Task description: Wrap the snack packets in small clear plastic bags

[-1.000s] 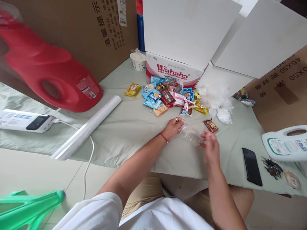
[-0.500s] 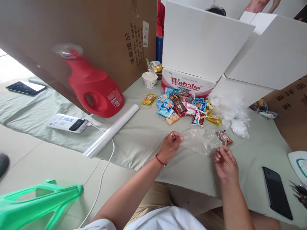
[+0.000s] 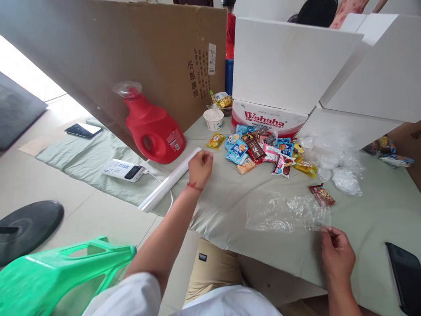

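A clear plastic sheet or bag (image 3: 279,215) lies flattened on the cloth-covered table. My right hand (image 3: 338,250) pinches its near right corner. My left hand (image 3: 201,169) is closed over the upper end of a roll of clear film (image 3: 164,186); whether it grips the roll or hovers above it, I cannot make out. Touching the sheet's far right edge is a brown snack packet (image 3: 322,195). Beyond the sheet sits a heap of small wrapped snacks (image 3: 255,149), with a yellow packet (image 3: 215,141) left of it and crumpled clear plastic (image 3: 332,158) to its right.
A red jug (image 3: 158,131), white power bank (image 3: 123,170) with cable and a phone (image 3: 82,130) are at left. Behind stand a paper cup (image 3: 213,119) and white carton (image 3: 269,118). Another phone (image 3: 406,276) lies right; a green stool (image 3: 66,276) is lower left.
My left hand has let go of the plastic and moved left to the roll's end. The plastic now lies flatter, its right corner still in my right hand. The camera view has shifted left.
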`<state>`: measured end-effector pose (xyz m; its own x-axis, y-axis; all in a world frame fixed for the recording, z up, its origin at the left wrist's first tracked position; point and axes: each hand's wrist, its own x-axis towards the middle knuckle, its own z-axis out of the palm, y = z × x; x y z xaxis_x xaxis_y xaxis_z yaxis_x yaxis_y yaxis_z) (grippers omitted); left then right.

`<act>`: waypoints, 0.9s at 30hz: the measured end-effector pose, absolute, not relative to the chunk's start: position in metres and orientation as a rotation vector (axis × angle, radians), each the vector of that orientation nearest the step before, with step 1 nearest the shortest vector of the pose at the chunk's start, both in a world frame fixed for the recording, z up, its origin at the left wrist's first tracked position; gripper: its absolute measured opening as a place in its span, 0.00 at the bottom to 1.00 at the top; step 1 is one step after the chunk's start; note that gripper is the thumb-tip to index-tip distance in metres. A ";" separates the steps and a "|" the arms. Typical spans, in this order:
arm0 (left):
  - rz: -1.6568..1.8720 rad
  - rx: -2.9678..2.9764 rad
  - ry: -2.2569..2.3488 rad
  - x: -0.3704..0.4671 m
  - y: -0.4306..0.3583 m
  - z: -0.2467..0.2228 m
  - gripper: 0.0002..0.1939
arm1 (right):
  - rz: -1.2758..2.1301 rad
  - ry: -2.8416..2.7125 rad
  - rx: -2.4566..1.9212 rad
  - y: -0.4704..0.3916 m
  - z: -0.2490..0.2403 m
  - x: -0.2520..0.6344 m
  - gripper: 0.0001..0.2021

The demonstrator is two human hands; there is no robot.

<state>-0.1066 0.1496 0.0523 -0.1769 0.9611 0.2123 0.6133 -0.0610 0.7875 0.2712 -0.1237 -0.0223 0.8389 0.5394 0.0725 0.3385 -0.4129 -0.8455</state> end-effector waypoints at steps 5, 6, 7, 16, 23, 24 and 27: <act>1.116 1.818 1.983 -0.089 0.267 0.068 0.20 | 0.220 -0.848 -2.199 -0.129 -0.030 0.265 0.25; 1.064 1.940 1.987 -0.086 0.288 0.070 0.24 | 0.222 -0.875 -2.220 -0.128 -0.030 0.265 0.25; 0.995 2.057 1.982 -0.085 0.307 0.071 0.28 | 0.225 -0.894 -2.240 -0.127 -0.028 0.264 0.26; 0.481 2.210 2.039 -0.080 0.370 0.057 0.13 | 0.253 -0.910 -2.251 -0.123 -0.030 0.264 0.24; 0.532 2.575 1.718 -0.055 0.269 0.104 0.10 | 0.063 -1.012 -2.173 -0.126 0.016 0.284 0.27; 0.567 2.677 1.608 -0.049 0.243 0.111 0.10 | -0.061 -0.970 -2.136 -0.124 0.029 0.282 0.26; 0.696 2.872 1.151 -0.023 0.160 0.124 0.12 | 0.068 -0.754 -1.800 -0.108 0.060 0.263 0.22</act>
